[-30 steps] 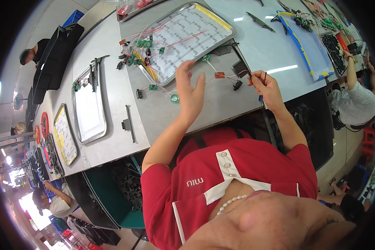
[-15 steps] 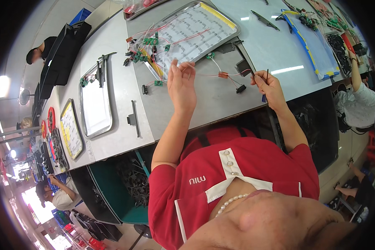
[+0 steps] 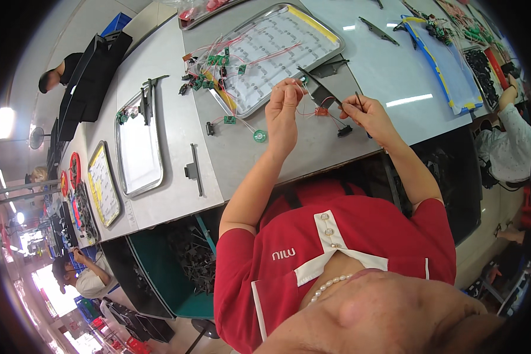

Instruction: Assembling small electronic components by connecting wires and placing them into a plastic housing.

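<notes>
"Where do we find the right hand?"

"Right of centre, in the upper half of the frame. The right hand (image 3: 364,118) closes on the lower end of a long black strip (image 3: 320,89), a slim dark rod (image 3: 358,101) jutting up from the same grip."

"And the left?"

"Near upper centre, the left hand (image 3: 283,115) narrows, thumb against fingers, by the strip's upper end. What it pinches, if anything, we cannot tell."

"What sits around them?"

"Between the hands we see a wired orange board (image 3: 322,111), with a small black part (image 3: 344,131) just below. Left of the left hand, a green disc (image 3: 259,136) lies on the grey tabletop (image 3: 242,159)."

"Farther out?"

"At upper centre, a metal-rimmed tray (image 3: 341,46) bears a patterned sheet, wired green boards (image 3: 218,60) heaped over its left side. Toward the left, a lone black bracket (image 3: 193,171) lies near a white-lined tray (image 3: 161,165). At the right edge, we note a co-worker (image 3: 504,153) in a pale top."
</notes>
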Tool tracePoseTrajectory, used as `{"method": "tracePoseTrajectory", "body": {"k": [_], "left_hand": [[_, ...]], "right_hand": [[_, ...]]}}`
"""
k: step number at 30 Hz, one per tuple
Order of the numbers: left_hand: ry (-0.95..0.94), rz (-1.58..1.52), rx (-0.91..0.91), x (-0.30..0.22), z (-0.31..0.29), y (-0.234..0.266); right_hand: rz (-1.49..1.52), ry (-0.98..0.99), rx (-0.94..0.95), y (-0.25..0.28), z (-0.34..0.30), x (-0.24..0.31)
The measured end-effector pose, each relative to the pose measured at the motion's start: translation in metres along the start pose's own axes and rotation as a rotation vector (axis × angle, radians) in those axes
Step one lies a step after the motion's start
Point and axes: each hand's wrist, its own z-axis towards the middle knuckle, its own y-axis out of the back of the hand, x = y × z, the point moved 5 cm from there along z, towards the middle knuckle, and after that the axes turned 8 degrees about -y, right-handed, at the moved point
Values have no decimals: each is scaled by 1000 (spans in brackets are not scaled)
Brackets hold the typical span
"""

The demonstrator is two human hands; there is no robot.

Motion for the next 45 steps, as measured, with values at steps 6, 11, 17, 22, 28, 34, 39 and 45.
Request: {"method": "tracePoseTrajectory", "body": {"k": [6, 11, 17, 22, 28, 34, 39, 45], "left_hand": [[252, -294, -91, 6, 1, -1], [337, -448, 20, 12, -4, -8], [262, -156, 62, 13, -8, 4], [58, 106, 71, -3, -7, 5], [294, -217, 218, 14, -13, 1], [236, -178, 105, 10, -7, 6], [-149, 225, 55, -16, 7, 15], [9, 278, 121, -21, 14, 14]], "right_hand": [[-89, 43, -2, -12, 9, 8], [-115, 71, 40, -28, 12, 19], [-289, 225, -108, -23, 21, 56], [-146, 150, 58, -43, 25, 77], [-246, 305, 182, -46, 23, 82], [-424, 286, 248, -39, 12, 88], [-491, 349, 327, -51, -11, 98], [-483, 289, 270, -44, -12, 102]]}}
